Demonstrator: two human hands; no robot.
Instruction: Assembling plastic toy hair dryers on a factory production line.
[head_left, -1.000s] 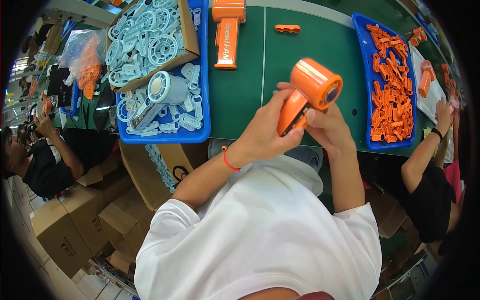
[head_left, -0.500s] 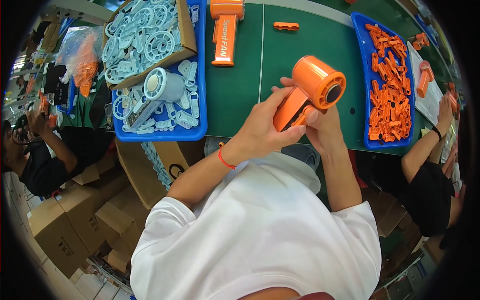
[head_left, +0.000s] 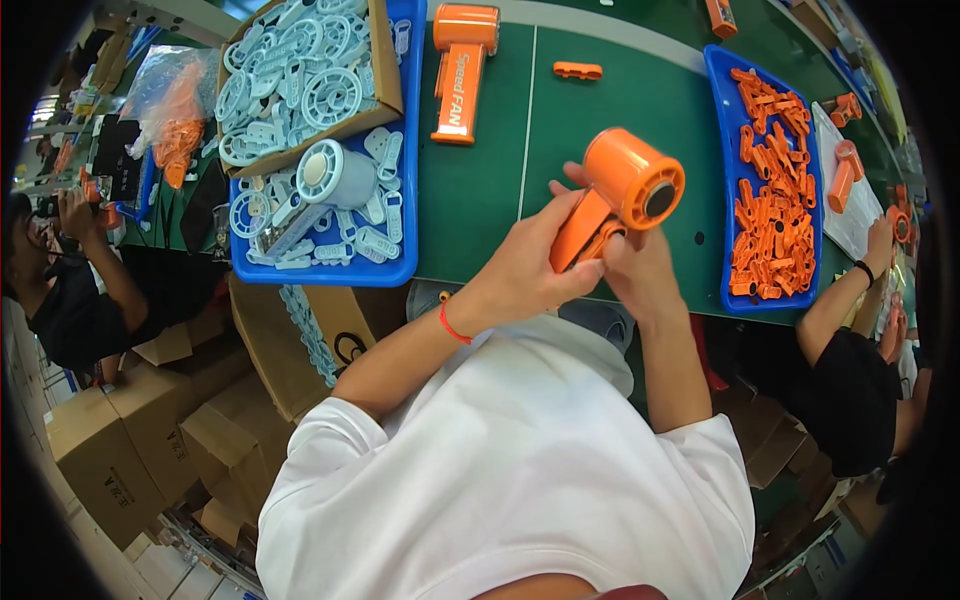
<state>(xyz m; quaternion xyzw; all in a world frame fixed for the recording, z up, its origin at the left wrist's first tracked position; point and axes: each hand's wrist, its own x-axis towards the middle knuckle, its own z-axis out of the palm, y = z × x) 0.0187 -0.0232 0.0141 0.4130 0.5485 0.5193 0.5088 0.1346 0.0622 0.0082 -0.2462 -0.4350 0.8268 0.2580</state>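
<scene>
An orange handheld fan (head_left: 622,178) is held over the near table edge, its round head tilted up and to the right. My left hand (head_left: 530,262) is closed around its handle, fingers behind and thumb along the near side. On the handle's near face sits a small orange clip-like part (head_left: 598,243). My right hand (head_left: 645,272) grips the fan from the right, its thumb by the lower end of that part; its other fingers are mostly hidden. A second orange fan (head_left: 462,85) lies on the table farther off, and a loose orange clip-like part (head_left: 578,70) is beyond my hands.
At left, a blue tray (head_left: 408,262) carries a cardboard box (head_left: 388,60) of pale blue parts and a pale blue fan (head_left: 340,178). Another blue tray (head_left: 716,100) at right holds many small orange parts (head_left: 775,240). Co-workers sit on both sides; cartons (head_left: 120,450) stand lower left.
The small orange part now lies closer along the fan's handle, and my right thumb has moved down along it. The fan has shifted slightly; both hands stay on it.
</scene>
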